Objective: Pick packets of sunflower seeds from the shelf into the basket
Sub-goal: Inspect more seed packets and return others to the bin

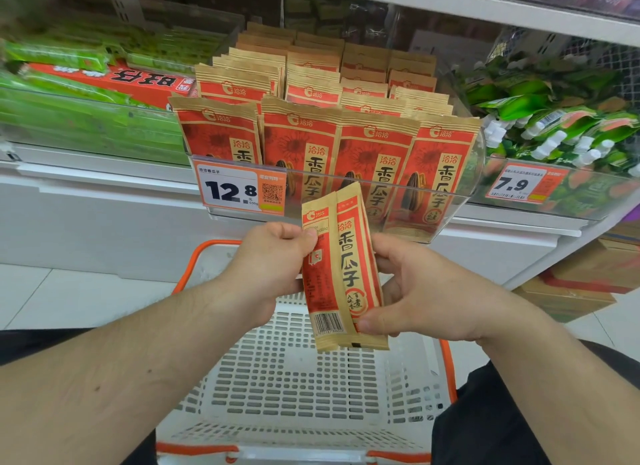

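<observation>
Here a single packet of sunflower seeds [341,267], folded lengthwise so both its back and front show, is held upright between both hands, above the white plastic shopping basket [294,378] with orange handles and in front of the shelf's front edge. The left hand [273,260] pinches the packet's upper left edge between thumb and fingers; the right hand [412,288] grips its right side, thumb pressed near the bottom corner. The task looks to be at its start: the basket's visible floor holds no packets, and this one is not yet released. Many packets remain in rows in the clear shelf bin [346,184], behind the 12.8 price tag [239,190]. The basket's far end is hidden behind the hands and packet, and its near corners are cut off by the arms, so anything lying there cannot be made out.
</observation>
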Tool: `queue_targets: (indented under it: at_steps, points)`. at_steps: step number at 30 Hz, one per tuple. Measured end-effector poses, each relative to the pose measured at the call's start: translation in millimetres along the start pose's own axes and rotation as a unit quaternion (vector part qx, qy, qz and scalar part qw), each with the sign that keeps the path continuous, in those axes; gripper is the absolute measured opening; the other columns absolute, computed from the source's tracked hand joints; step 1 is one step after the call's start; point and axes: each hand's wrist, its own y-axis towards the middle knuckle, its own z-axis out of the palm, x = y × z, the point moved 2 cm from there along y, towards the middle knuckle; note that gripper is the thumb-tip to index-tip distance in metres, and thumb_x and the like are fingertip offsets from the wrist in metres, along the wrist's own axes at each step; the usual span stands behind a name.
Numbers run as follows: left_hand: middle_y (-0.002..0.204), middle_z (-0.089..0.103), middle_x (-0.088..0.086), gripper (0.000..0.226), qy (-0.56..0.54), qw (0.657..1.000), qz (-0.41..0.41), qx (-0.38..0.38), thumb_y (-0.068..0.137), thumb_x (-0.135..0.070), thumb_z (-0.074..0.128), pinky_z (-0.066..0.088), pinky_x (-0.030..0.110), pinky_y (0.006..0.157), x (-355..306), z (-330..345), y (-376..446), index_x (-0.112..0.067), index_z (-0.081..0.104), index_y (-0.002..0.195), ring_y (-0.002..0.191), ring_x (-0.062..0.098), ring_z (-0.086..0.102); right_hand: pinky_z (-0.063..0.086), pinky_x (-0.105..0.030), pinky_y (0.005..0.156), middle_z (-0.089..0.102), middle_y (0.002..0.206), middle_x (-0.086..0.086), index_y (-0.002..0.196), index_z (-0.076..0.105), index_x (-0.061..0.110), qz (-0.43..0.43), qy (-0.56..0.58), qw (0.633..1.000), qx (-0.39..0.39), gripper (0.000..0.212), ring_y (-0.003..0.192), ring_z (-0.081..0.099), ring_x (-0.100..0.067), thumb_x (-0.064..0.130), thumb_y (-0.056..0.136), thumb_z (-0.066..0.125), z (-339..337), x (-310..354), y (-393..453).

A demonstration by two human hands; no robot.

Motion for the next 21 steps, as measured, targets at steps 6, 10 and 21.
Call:
queue_targets:
  at_steps: [6, 10, 21]
  points:
    - [0.084, 0.074, -0.005, 0.038, 0.02, 0.998, 0.048, -0.019, 0.085, -0.03, 0.076, 0.06, 0.039, 0.067, 2, 6, -6, -0.015, 0.051, 0.11, 0.07, 0.006, 0.072, 0.046, -0.011, 0.053, 0.065, 0.115, 0.016, 0.134, 0.046, 0.043, 0.008, -0.14, 0.989, -0.038, 0.075, 0.063, 0.063, 0.01, 0.018, 0.073, 0.083, 11, 6, 2]
    - [0.103, 0.072, 0.004, 0.059, -0.014, 0.999, 0.039, -0.026, 0.078, -0.036, 0.082, 0.059, 0.052, 0.082, 2, 5, -7, -0.015, 0.044, 0.119, 0.09, 0.019, 0.073, 0.042, -0.008, 0.052, 0.065, 0.114, 0.016, 0.133, 0.047, 0.038, -0.003, -0.164, 0.985, -0.053, 0.071, 0.06, 0.058, 0.015, 0.02, 0.074, 0.082, 16, 8, 3]
    - [0.075, 0.059, 0.008, 0.031, -0.04, 0.994, 0.048, 0.091, 0.083, -0.025, 0.075, 0.052, 0.048, 0.078, 2, 14, -12, -0.02, 0.046, 0.072, 0.074, 0.025, 0.059, 0.058, -0.031, 0.06, 0.074, 0.084, 0.007, 0.1, 0.07, 0.025, -0.008, -0.05, 0.994, -0.101, 0.013, 0.058, 0.068, -0.006, 0.032, 0.096, 0.059, 11, 10, 5]
